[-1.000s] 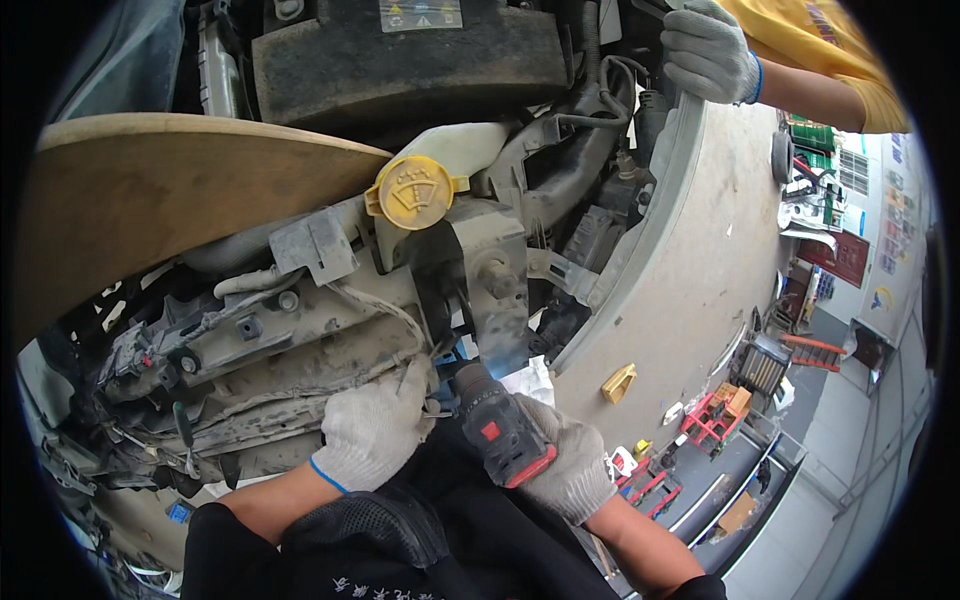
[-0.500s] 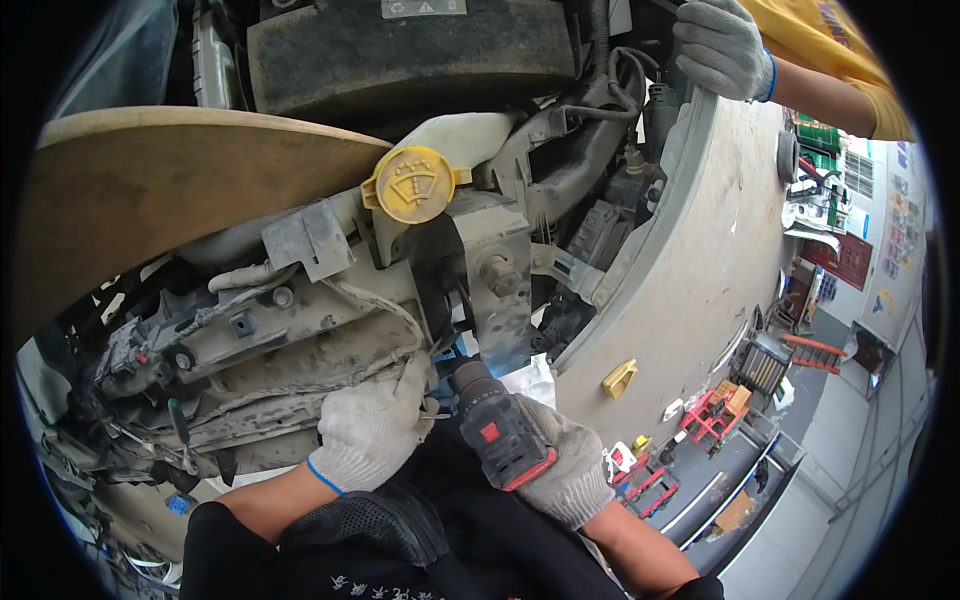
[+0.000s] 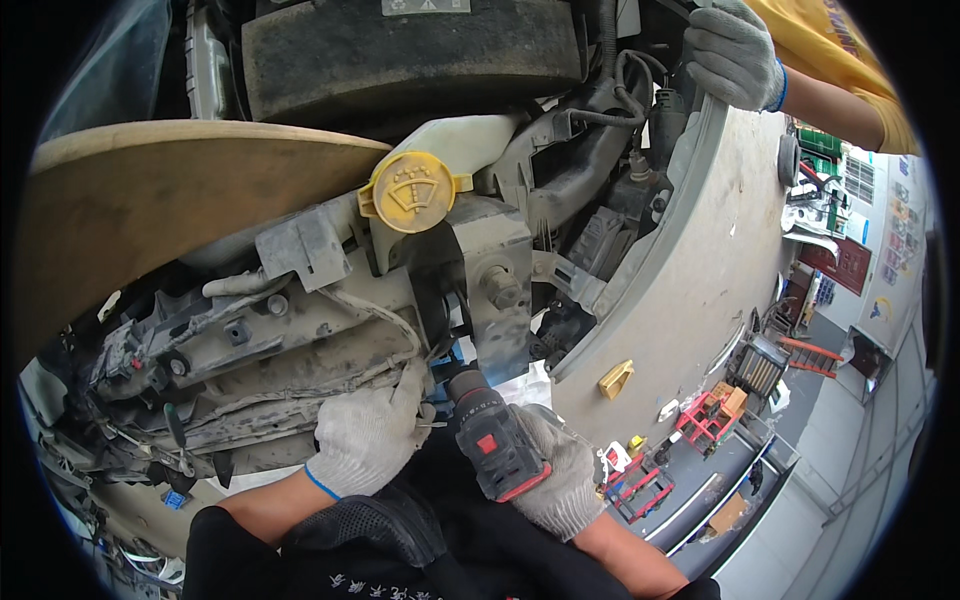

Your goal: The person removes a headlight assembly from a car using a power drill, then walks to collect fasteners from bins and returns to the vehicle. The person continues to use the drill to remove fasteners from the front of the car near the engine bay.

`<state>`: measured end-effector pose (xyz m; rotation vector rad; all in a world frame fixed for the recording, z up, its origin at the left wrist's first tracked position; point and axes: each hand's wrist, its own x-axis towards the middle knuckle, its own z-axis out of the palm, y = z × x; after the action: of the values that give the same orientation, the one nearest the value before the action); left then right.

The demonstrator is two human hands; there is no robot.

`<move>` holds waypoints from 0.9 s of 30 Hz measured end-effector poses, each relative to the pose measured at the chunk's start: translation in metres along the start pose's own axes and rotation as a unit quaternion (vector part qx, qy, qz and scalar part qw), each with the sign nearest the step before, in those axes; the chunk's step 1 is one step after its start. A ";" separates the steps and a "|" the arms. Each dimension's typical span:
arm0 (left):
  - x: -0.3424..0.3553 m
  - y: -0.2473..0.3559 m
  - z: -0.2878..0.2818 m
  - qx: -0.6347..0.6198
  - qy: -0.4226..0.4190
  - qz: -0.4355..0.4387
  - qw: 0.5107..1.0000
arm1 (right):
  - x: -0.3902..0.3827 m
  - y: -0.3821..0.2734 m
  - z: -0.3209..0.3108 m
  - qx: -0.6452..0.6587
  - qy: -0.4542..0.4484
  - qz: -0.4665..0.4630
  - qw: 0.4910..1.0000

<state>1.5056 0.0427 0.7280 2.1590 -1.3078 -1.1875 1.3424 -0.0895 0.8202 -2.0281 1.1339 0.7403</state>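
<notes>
My right hand (image 3: 562,478), in a pale knit glove, wraps round a black cordless drill (image 3: 500,450) with a red patch. Its chuck points away from me, toward the lower end of a dusty metal bracket (image 3: 495,285); the tip is hidden. Just left of it, my left hand (image 3: 362,438), also gloved, is closed with the index finger reaching up against the dirty front panel (image 3: 300,350) of a vehicle. A small metal piece (image 3: 432,424) shows at its fingers, too small to name. Above both hands sits a yellow washer-fluid cap (image 3: 412,192).
A brown curved panel (image 3: 200,190) spans the upper left. At upper right another person's gloved hand (image 3: 735,55) rests on the fender edge (image 3: 690,190). A yellow wedge-shaped piece (image 3: 617,379) lies on the fender. Red wheeled stands (image 3: 712,412) are on the floor beyond.
The drill and my right hand have shifted slightly left and down in the picture. My left hand stays nearly in place; the view has moved a little.
</notes>
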 end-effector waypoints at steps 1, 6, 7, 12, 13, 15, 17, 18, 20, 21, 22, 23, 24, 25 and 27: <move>0.000 0.000 0.000 0.000 -0.001 0.000 1.000 | 0.001 -0.002 -0.002 -0.003 -0.008 0.004 1.000; 0.001 0.000 -0.001 0.007 -0.003 0.000 1.000 | 0.002 -0.007 -0.007 -0.065 -0.029 0.002 0.997; 0.000 0.001 -0.002 0.005 -0.019 -0.012 1.000 | 0.001 -0.005 -0.005 -0.041 -0.031 0.007 0.999; 0.003 0.001 -0.002 0.013 -0.047 -0.031 0.998 | 0.003 0.002 -0.002 -0.041 -0.021 -0.044 0.998; 0.002 0.001 -0.002 0.012 -0.047 -0.032 0.998 | 0.003 0.002 0.000 -0.041 -0.015 -0.052 0.998; 0.001 0.001 -0.002 0.008 -0.048 -0.033 0.998 | 0.001 0.003 0.003 -0.039 -0.004 -0.067 0.997; 0.001 0.001 -0.001 0.005 -0.049 -0.034 0.998 | 0.003 0.000 0.000 -0.048 -0.002 -0.073 0.996; 0.002 0.001 -0.001 0.003 -0.047 -0.033 0.998 | 0.005 -0.002 -0.001 -0.053 0.001 -0.077 0.996; 0.004 0.000 -0.002 0.003 -0.047 -0.036 0.998 | 0.005 0.000 0.000 -0.064 0.015 -0.082 0.994; 0.004 0.000 -0.002 0.004 -0.048 -0.038 0.998 | 0.004 0.001 0.001 -0.069 0.020 -0.085 0.994; 0.004 0.000 -0.002 0.001 -0.046 -0.038 0.998 | 0.004 0.001 0.001 -0.074 0.016 -0.088 0.993; 0.003 0.000 -0.002 -0.001 -0.045 -0.038 0.998 | 0.004 0.001 0.001 -0.080 0.012 -0.091 0.993; 0.003 0.001 -0.002 -0.003 -0.043 -0.038 0.998 | 0.005 0.001 0.000 -0.085 0.008 -0.094 0.992; 0.004 0.000 -0.001 -0.001 -0.033 -0.034 0.999 | 0.005 0.002 0.001 -0.083 0.011 -0.094 0.992; 0.004 -0.001 0.000 0.001 -0.014 -0.025 1.000 | 0.003 0.004 0.003 -0.078 0.016 -0.094 0.992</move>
<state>1.5069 0.0399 0.7251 2.1967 -1.2731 -1.2401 1.3394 -0.0902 0.8154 -2.2486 0.9100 0.7235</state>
